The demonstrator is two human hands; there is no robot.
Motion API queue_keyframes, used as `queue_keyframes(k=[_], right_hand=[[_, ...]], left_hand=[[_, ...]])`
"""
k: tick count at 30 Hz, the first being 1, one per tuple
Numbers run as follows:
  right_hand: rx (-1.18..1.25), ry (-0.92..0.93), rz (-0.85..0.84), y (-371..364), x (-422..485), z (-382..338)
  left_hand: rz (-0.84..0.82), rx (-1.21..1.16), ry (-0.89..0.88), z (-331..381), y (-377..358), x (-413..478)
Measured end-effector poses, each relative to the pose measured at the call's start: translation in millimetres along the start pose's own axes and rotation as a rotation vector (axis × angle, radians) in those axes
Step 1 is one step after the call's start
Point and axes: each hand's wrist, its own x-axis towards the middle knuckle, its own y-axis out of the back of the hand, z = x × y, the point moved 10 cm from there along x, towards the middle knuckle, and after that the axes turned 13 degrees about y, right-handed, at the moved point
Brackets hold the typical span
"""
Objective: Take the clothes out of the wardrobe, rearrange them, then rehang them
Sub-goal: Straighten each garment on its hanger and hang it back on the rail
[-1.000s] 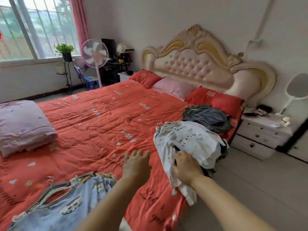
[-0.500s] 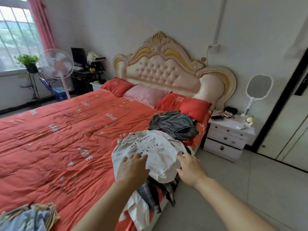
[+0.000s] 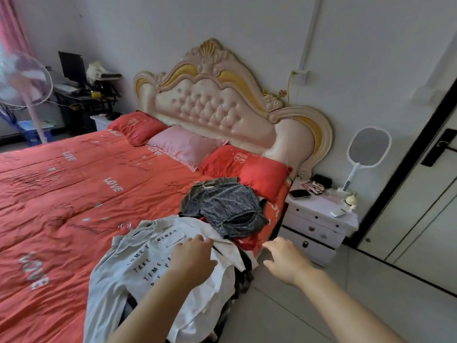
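While leaning over the near right edge of the bed (image 3: pixel 74 206), pressing the left hand (image 3: pixel 191 258) flat, fingers straight, on the white lettered shirt (image 3: pixel 138 266) lying uppermost there. Holding the right hand (image 3: pixel 284 261) apart from it, just beside the shirt and out over the floor (image 3: pixel 321 305), fingers loosely spread and gripping nothing. Judging this as sorting clothes already out of the wardrobe, with rehanging not yet done. Risking a slide by tugging the shirt sideways, given the dark garments (image 3: pixel 243 276) beneath it hanging over the mattress edge and likely dropping to the floor. Risking a snag as well by pulling fast, given the hanger hook (image 3: pixel 125 226) poking out at the collar and lying on the bedspread. Counting two hands, both empty. Counting one white lettered shirt and one grey patterned garment (image 3: pixel 227 206) further up the bed, touching the shirt's far edge and covering at least one olive piece (image 3: pixel 197 191). Failing to count the dark garments, being too bunched to tell. Counting one hanger hook showing, two red pillows (image 3: pixel 262 174), one pink pillow (image 3: pixel 185 147) between them, and one bedside cabinet (image 3: pixel 316 219) near the clothes.
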Motion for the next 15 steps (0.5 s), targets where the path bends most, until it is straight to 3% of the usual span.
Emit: queue_keyframes(k=[8, 15], right_hand=[[0.002, 0.045, -0.020, 37, 115, 87], [-0.042, 0.195, -0.088, 52, 234, 172]], left_hand=[[-0.052, 0.007, 0.023, 58, 11, 132], [-0.078, 0.041, 0.189, 107, 9, 244]])
